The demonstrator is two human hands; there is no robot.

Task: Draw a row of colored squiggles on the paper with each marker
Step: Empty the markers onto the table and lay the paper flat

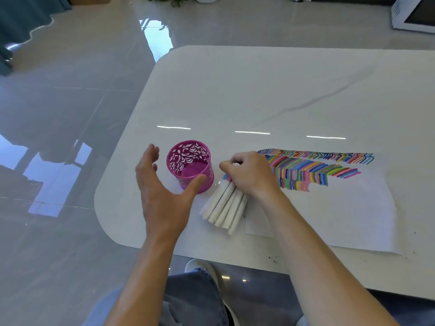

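Open tabletop [259, 90] beyond — pink cup [190, 166] between hands, paper [341, 208] right.

Glossy marble-look table [259, 95], matt paper [329, 215], perforated pink cup [188, 161]

I see a pink perforated cup [189, 165] upright near the white table's [259, 90] left edge. Beyond the far edge: glossy grey floor [70, 114], a potted plant [169, 0], a white appliance [414, 15].

White markers [224, 204] bundled at the paper [341, 212] edge — colored squiggles [315, 169] cover it.
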